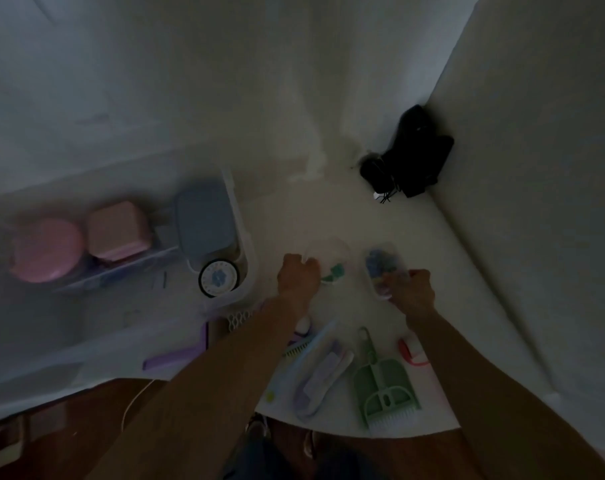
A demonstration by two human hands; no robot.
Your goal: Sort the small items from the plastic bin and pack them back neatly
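Note:
The view is dim and blurred. My left hand [298, 276] grips the rim of a small clear cup [329, 259] that holds a green item [334, 273]. My right hand [412, 289] holds a second small clear container [380, 268] filled with blue bits. Both stand on a white surface [294, 209]. At the left, the clear plastic bin [247, 251] holds a grey-blue box [205, 223], a pink square box [117, 232], a pink round case [46, 251] and a round black-rimmed dial [219, 278].
Nearer me lie a green mini dustpan with brush [382, 386], a pale purple case [323, 379], a light blue comb [308, 342], a red-and-white item [412, 351] and a purple strip [176, 356]. A black bundle with cords [412, 157] sits in the far corner.

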